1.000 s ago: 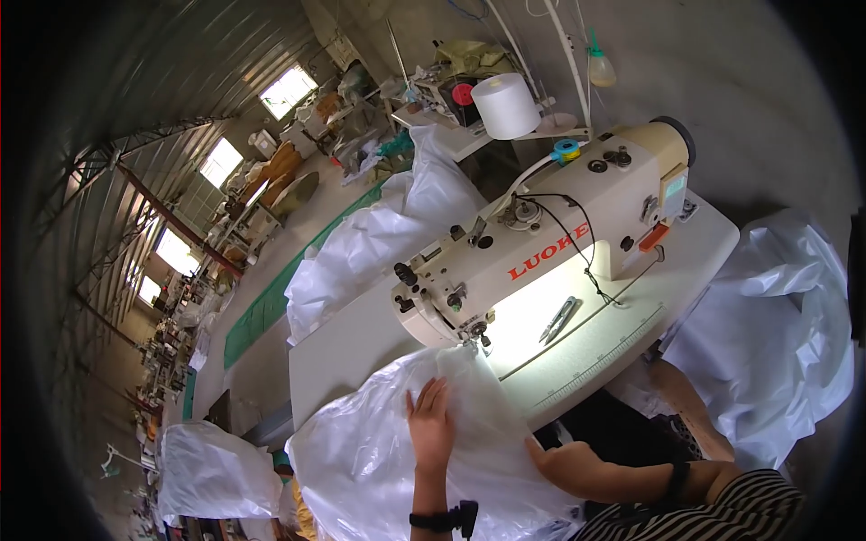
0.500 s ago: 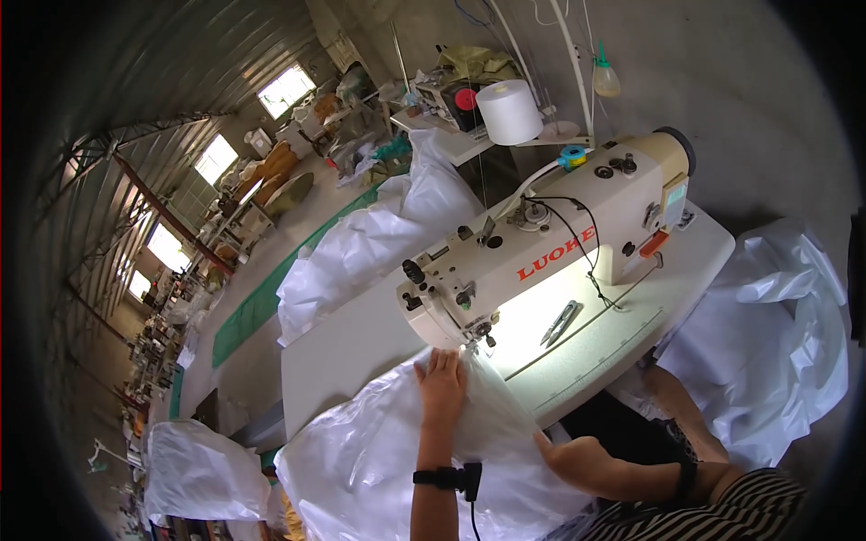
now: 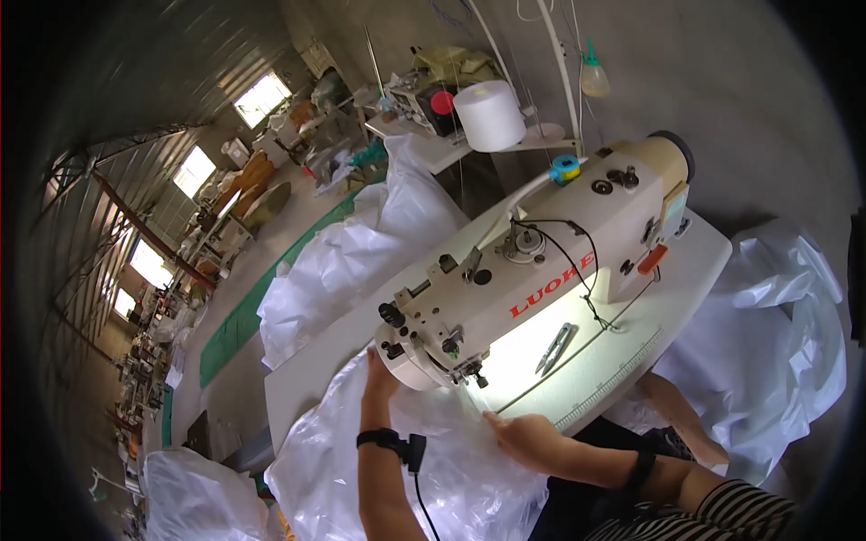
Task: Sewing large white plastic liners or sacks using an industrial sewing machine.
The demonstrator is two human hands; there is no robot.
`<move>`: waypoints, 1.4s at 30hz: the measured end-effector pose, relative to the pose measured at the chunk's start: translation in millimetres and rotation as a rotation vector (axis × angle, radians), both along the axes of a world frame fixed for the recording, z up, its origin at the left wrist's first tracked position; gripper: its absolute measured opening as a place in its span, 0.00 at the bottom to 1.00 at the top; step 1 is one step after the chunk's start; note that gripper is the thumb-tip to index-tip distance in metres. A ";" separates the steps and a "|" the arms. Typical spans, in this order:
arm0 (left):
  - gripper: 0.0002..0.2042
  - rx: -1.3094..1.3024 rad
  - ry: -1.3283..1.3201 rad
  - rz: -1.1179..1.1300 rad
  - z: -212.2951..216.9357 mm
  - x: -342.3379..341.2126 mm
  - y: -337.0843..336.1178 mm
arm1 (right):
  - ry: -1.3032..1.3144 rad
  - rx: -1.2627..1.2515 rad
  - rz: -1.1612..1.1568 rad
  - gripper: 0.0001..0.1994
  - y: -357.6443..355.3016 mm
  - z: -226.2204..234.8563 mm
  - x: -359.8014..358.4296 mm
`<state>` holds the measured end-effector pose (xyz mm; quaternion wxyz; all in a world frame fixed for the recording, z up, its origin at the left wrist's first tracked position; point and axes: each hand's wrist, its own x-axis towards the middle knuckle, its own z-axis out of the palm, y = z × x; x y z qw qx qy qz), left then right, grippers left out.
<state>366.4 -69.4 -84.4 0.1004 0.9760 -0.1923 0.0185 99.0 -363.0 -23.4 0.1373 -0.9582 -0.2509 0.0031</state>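
Left hand: the left hand (image 3: 379, 371) reaches straight forward from the lower edge, forearm nearly upright in the picture, a black wrist strap with a small clipped device and a cable hanging from it. The fingers are stretched out and lie flat on the plastic sheet (image 3: 424, 451); the fingertips touch the sheet just beside the left end of the sewing machine (image 3: 532, 279). Grip flat and wide, holding nothing closed.

Right hand: the right hand (image 3: 521, 431) comes in from the lower right, forearm slanting across the person's lap, a dark band at the wrist. It rests palm down on the sheet near the bench (image 3: 307, 379) edge, below the needle. Fingers spread loosely, pressing, not clenched.

Plastic sheet: clear and white, crumpled, draped over the near bench edge and the lap, its far edge under the needle area.

Sewing machine: cream, on the white bench, a lamp lighting the plate.

Snips: small thread snips (image 3: 557, 347) lie on the bench under the machine arm.

Thread: a big white thread cone (image 3: 488, 114) stands behind.

Bags: white bags (image 3: 361, 261) piled beyond.
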 end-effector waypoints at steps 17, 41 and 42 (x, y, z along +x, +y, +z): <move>0.29 0.077 -0.102 0.513 34.2 -314.7 52.4 | 0.889 1.188 0.202 0.24 30.9 -189.2 -119.3; 0.24 -0.203 -0.359 0.391 37.3 -299.1 74.7 | 0.461 0.560 -0.269 0.30 -93.6 -26.7 -144.8; 0.25 -0.274 -0.292 0.371 45.3 -305.4 47.5 | 0.265 0.557 -0.235 0.30 -92.1 -43.7 -147.1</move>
